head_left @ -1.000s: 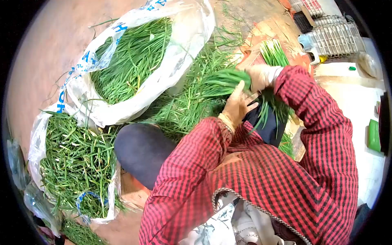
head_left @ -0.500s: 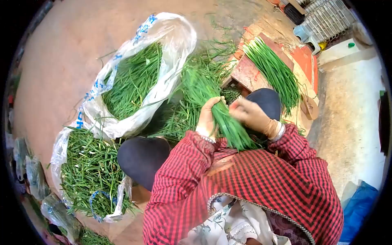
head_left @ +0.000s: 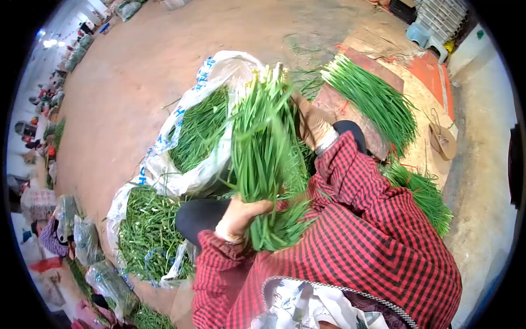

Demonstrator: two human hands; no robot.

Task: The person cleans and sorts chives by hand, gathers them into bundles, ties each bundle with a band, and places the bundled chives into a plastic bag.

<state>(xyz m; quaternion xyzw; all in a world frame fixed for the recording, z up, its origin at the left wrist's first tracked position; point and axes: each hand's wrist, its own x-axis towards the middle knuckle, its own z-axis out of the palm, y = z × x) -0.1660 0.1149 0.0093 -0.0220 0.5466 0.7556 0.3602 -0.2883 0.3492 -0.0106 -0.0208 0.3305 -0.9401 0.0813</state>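
Observation:
A thick bunch of garlic chives [head_left: 260,148] is held up before me, pale stem ends at the top and green leaves hanging down. My left hand [head_left: 244,215] is closed round the leaves near the lower end, and the tips bend over beneath it. Against the right side of the bunch, higher up, is my right hand [head_left: 311,120]; its fingers are hidden behind the stalks. At my left, an open clear plastic bag [head_left: 145,164] with blue print holds loose chives and trimmed bits.
A neat chive bundle [head_left: 372,98] lies on a reddish board [head_left: 334,107] to the right. Another bundle [head_left: 424,197] rests below it. A sandal-like brown object [head_left: 442,141] is near the wall. Filled bags [head_left: 112,285] and seated people line the far left.
The chive bunch has swung more upright, with its pale ends now showing at the top. My left hand has moved down and left; my right hand has moved up slightly.

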